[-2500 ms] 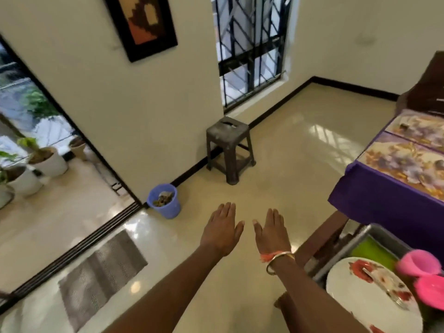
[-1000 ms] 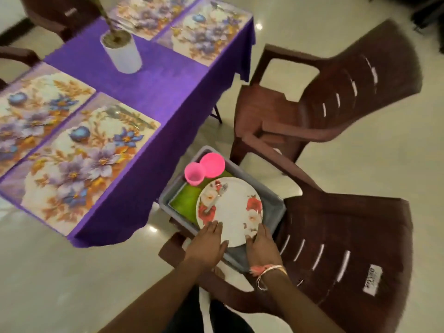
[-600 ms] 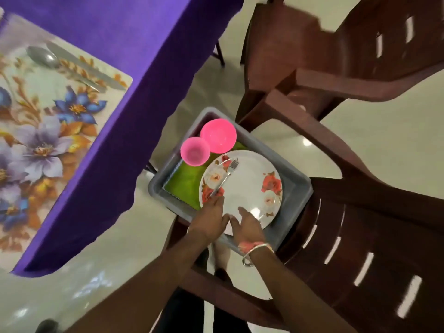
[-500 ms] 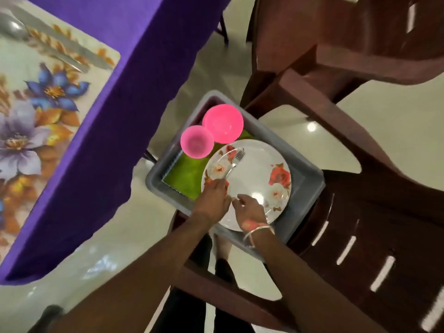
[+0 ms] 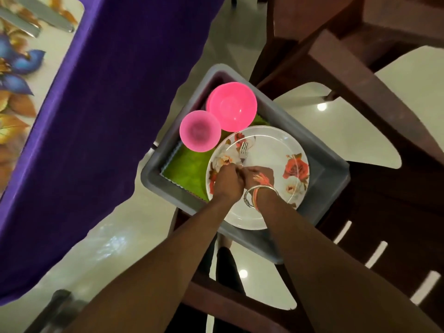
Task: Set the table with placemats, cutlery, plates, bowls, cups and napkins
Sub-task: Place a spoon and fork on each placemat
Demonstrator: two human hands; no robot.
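Observation:
A grey tub (image 5: 319,150) sits on a brown plastic chair (image 5: 389,231). Inside it lie a white floral plate (image 5: 276,152), a stack of pink bowls (image 5: 231,106), a pink cup (image 5: 199,134) and a green napkin (image 5: 185,169). A fork (image 5: 243,150) rests on the plate, tines pointing away from me. My left hand (image 5: 227,180) has its fingers curled onto the fork's handle. My right hand (image 5: 258,175) meets it there, fingers bent toward the same handle; its grip is hidden.
The table under a purple cloth (image 5: 108,92) fills the left side. On it lies a floral placemat (image 5: 14,92) with a knife (image 5: 55,19) beside it. A second brown chair (image 5: 336,32) stands at top right. Glossy floor shows between them.
I turned from the wall to the tub on the chair. Both hands slid from the plate's near rim onto the plate and closed in on the fork's handle.

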